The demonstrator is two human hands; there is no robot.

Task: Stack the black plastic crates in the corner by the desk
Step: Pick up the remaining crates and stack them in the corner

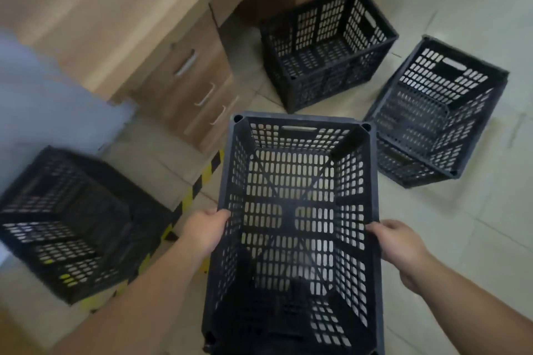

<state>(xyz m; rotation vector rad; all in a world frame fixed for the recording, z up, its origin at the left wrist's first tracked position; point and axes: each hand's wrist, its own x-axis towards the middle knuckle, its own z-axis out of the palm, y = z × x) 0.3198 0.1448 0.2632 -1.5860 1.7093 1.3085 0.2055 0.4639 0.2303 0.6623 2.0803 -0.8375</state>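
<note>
Presently: I hold one crate (297, 210), left hand (206, 229) and right hand (399, 245) fingers clamped on its rims; three loose crates remain unstacked.

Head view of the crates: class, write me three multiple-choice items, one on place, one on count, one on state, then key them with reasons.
1. Where does the crate by the desk stand?
A. on the desk
B. on the floor
C. on a chair

2. How many black crates show?
A. two
B. four
C. six

3. How is the held crate carried?
A. both hands on its side rims
B. one hand only
C. untouched

Key: 1 B, it sits on tiles beside the desk. 2 B, four are visible. 3 A, the left hand and right hand each have a grip on a rim.
</note>
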